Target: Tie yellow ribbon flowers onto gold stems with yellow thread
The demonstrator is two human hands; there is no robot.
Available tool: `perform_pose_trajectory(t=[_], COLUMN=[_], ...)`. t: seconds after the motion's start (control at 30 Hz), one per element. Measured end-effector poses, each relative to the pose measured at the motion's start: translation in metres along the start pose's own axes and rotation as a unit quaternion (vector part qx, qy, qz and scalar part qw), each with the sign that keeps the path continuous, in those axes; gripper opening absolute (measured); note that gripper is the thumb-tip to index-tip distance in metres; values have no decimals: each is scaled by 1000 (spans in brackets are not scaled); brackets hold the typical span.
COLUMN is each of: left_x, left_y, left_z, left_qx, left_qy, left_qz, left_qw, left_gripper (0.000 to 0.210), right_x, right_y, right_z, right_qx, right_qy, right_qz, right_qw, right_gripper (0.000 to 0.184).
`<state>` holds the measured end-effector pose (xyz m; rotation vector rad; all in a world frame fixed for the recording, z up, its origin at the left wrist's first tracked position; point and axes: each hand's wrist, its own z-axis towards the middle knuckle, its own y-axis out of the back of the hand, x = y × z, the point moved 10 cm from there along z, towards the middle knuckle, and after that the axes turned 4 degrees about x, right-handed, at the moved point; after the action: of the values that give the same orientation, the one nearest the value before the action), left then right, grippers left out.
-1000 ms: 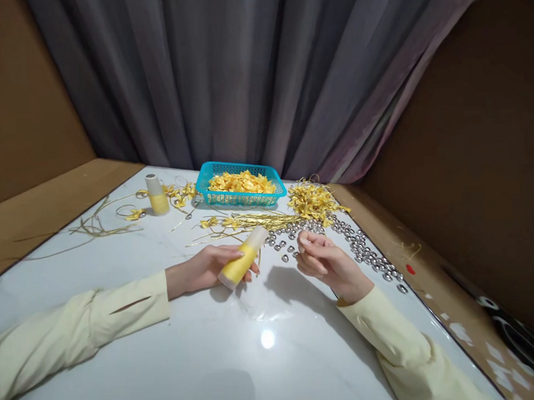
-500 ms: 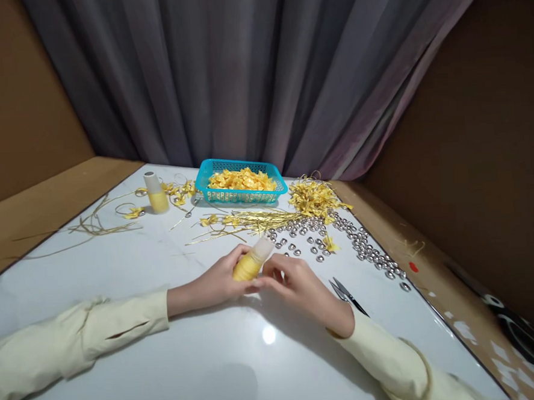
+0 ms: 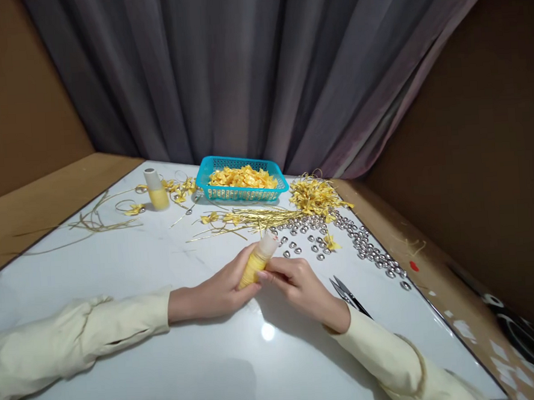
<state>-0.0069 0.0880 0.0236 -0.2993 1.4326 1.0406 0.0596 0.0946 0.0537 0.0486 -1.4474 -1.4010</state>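
A white cone-shaped spool wound with yellow thread (image 3: 254, 269) leans to the right above the table. My left hand (image 3: 229, 287) is wrapped around it from the left. Against the spool's right side, my right hand (image 3: 299, 285) has its thumb and fingers pinched together. What lies in that pinch, if anything, is too small to make out. Beyond the hands lies a bundle of thin gold strands (image 3: 268, 217) with yellow bows (image 3: 314, 196) gathered at its right end. Small silver rings or beads (image 3: 314, 239) are scattered beyond my right hand.
A blue basket (image 3: 244, 195) of yellow bows stands at the back. Another yellow thread spool (image 3: 159, 197) is upright at the back left, near loose gold cords (image 3: 96, 221). Thread snips (image 3: 349, 294) lie beside my right wrist. Black scissors (image 3: 529, 341) rest at the far right.
The spool has shifted slightly right and turned more upright in my left hand. My right hand's fingers have closed together and now press against the spool's side.
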Motion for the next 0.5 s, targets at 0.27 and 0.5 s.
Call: perform_pose_trajectory(t=[0.27,0.5], left_x=[11,11], left_y=[13,17], left_z=[-5,-6], left_qx=[-69,-81], left_qy=[32,32], left_qz=[17,9], left_qw=[997,996], left_gripper=[47,38], right_x=[18,48], right_y=[37,36], right_z=[-16,-32], right_qx=[-143,-174], right_qy=[80,211], right_qz=[-80,-177], right_qw=[983,945], right_gripper=[33,19])
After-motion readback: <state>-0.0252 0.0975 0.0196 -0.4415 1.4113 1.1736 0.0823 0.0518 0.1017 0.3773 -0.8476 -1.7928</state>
